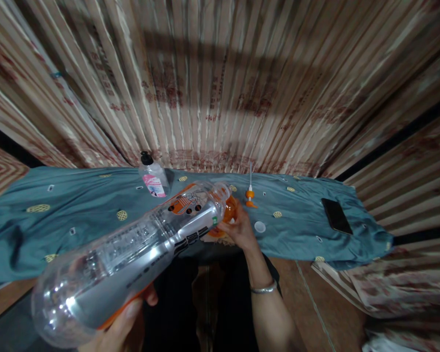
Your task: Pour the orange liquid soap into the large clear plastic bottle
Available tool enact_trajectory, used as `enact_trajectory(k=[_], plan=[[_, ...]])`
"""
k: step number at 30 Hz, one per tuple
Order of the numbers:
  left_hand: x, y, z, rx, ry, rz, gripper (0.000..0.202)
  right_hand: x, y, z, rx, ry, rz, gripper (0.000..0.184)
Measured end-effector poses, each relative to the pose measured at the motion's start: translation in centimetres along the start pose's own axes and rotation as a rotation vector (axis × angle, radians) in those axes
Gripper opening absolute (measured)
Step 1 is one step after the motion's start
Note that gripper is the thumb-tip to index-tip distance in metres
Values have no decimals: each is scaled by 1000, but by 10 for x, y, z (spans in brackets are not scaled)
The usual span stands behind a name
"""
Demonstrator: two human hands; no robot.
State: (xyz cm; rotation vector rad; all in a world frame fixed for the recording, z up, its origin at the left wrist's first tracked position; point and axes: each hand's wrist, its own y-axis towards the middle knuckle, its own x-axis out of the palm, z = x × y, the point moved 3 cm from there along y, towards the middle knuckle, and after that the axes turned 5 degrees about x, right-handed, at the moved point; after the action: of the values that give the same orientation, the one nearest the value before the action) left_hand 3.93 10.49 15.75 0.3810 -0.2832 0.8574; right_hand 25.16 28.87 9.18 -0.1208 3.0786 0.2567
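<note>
A large clear plastic bottle with a silver and orange label lies tilted across the view, its neck up and to the right. My left hand is wrapped round its lower part from beneath. At the bottle's mouth, my right hand grips an orange see-through bottle. The two necks are close together; I cannot tell whether they touch. Right of that hand, an orange pump head stands upside down with its tube pointing up. A small white cap lies near my right wrist.
A clear pump bottle with a pink label and black top stands at the back left. A dark phone lies on the right. Teal patterned cloth covers the table, with a striped curtain behind it.
</note>
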Motion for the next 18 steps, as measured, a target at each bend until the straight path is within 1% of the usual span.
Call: enact_trajectory(k=[2, 4, 6, 8, 10, 13, 16, 18], plan=[[0, -2, 0, -14, 1, 1, 56, 0, 0, 1, 4, 6, 6, 70], [2, -4, 0, -47, 10, 30, 61, 1, 0, 2, 15, -3, -1, 71], [6, -6, 3, -51, 4, 52, 72, 1, 0, 2, 17, -9, -17, 70], [12, -8, 7, -43, 4, 60, 70, 1, -1, 1, 13, -4, -23, 67], [14, -8, 9, -41, 18, 73, 63, 1, -1, 0, 8, 4, -15, 66], [9, -4, 6, -39, 28, 63, 58, 0, -1, -1, 2, -1, -4, 66], [2, 0, 0, 3, -12, -13, 62, 0, -1, 0, 1, -12, 14, 69], [-1, 2, -2, -3, 8, -1, 60, 0, -1, 2, 3, -10, 28, 70]])
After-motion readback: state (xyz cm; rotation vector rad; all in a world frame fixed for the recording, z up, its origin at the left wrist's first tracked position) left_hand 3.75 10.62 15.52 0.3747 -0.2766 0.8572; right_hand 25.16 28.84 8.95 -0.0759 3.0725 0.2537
